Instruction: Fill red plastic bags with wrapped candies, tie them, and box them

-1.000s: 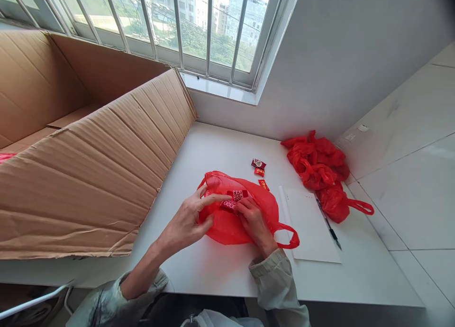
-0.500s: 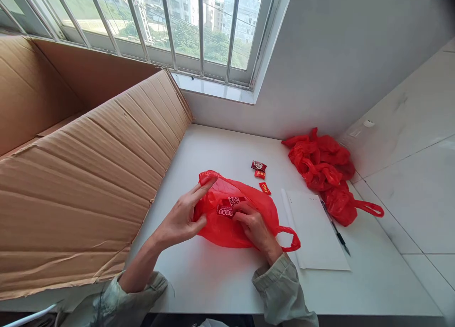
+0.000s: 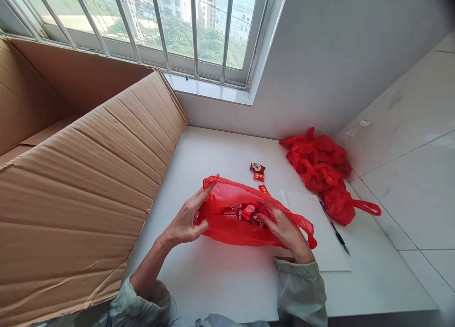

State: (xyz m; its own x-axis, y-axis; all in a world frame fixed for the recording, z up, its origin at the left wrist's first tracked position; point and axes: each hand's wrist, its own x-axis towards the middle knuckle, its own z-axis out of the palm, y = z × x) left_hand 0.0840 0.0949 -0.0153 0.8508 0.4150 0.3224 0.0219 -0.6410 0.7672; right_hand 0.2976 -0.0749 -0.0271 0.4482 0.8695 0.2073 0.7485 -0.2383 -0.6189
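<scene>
A red plastic bag (image 3: 231,237) lies on the white table, its mouth spread toward me. At its left rim, my left hand (image 3: 190,218) holds the bag, thumb and fingers wide apart against the plastic. My right hand (image 3: 284,227) reaches in from the right with fingers apart, the tips beside the wrapped candies. Inside are a dark red printed packet (image 3: 232,212), a bright red wrapped candy (image 3: 248,211) and another dark packet (image 3: 258,221) by my right fingertips. Behind the bag lie a dark candy (image 3: 257,168) and two small red ones (image 3: 259,177).
A large open cardboard box (image 3: 88,185) stands on the left. Crumpled red bags (image 3: 320,161) are heaped at the back right. A sheet of white paper (image 3: 330,251) and a black pen (image 3: 336,230) lie right of the bag. A barred window (image 3: 199,38) is behind.
My right hand has moved right and its fingers have spread. The bag's mouth is stretched wider to the right, and a bright red candy now shows among the dark packets. My left hand stays at the rim.
</scene>
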